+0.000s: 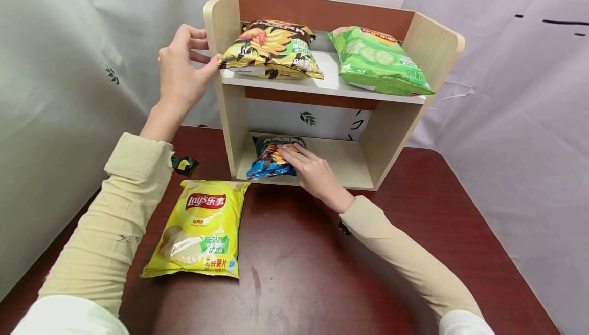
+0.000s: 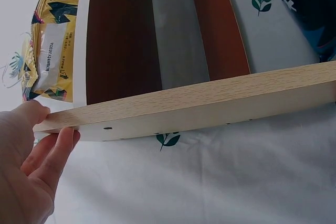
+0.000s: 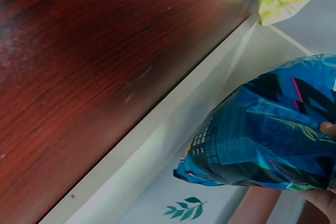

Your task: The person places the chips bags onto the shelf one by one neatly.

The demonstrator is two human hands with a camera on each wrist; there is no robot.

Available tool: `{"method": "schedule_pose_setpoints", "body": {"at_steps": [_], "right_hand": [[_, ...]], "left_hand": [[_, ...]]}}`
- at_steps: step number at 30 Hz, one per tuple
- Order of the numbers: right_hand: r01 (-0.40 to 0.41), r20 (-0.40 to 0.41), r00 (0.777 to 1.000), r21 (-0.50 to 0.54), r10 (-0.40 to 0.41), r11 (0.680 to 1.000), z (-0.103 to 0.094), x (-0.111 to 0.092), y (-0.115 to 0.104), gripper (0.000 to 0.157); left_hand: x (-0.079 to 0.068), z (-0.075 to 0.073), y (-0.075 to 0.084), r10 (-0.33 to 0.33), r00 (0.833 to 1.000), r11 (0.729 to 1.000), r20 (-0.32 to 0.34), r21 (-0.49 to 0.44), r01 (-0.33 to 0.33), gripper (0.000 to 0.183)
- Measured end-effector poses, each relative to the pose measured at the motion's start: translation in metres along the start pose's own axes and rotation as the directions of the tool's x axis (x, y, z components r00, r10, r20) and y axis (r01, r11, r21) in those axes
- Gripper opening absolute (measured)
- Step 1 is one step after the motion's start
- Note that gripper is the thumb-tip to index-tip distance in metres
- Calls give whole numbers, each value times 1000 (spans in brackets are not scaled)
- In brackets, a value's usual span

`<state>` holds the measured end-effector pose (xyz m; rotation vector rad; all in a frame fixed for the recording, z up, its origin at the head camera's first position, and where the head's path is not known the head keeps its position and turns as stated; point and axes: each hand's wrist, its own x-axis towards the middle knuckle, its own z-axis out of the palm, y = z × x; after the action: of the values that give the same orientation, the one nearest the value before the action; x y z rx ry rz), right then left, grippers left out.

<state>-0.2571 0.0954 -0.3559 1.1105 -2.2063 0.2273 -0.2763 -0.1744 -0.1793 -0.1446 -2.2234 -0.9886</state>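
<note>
My left hand [image 1: 181, 66] grips the left side panel of a small two-tier wooden shelf [image 1: 400, 135]. In the left wrist view its thumb lies on the panel's front edge, with the fingers on the outer side. My right hand [image 1: 319, 175] holds a blue chip bag [image 1: 271, 161] at the left of the lower tier. The right wrist view shows a thumb on one face of this bag and fingers at its edge; most of that hand is out of frame. Beside the left hand, a yellow-and-black chip bag [image 1: 271, 48] lies on the upper tier.
A green cucumber chip bag [image 1: 379, 61] lies on the right of the upper tier. A yellow Lay's chip bag [image 1: 198, 227] lies on the dark red table [image 1: 313, 268], in front of the shelf's left side. Pale cloth [image 1: 515, 79] hangs around the table.
</note>
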Motion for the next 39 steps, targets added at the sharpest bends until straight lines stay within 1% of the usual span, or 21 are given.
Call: {"method": "schedule_pose_setpoints", "body": {"at_steps": [3, 10, 17, 23, 30, 39], "right_hand": [[2, 4, 1000, -6, -2, 1000, 3, 3, 1, 47], [10, 8, 1000, -32, -10, 999, 14, 5, 3, 51], [-5, 67, 998, -34, 8, 999, 24, 5, 5, 55], [-5, 71, 997, -43, 8, 999, 31, 5, 5, 50], [-22, 125, 992, -38, 26, 999, 34, 4, 6, 58], [-9, 147, 989, -26, 12, 1000, 40, 1, 5, 51]], "left_hand": [[0, 0, 0, 3, 1000, 1000, -1, 3, -3, 40], [0, 1, -1, 5, 1000, 1000, 1, -1, -5, 40], [1, 1, -1, 4, 1000, 1000, -2, -8, -4, 39], [1, 1, -1, 12, 1000, 1000, -6, -6, -13, 38], [0, 0, -1, 15, 1000, 1000, -3, -6, -15, 38], [0, 1, -2, 6, 1000, 1000, -1, -10, -6, 39]]}}
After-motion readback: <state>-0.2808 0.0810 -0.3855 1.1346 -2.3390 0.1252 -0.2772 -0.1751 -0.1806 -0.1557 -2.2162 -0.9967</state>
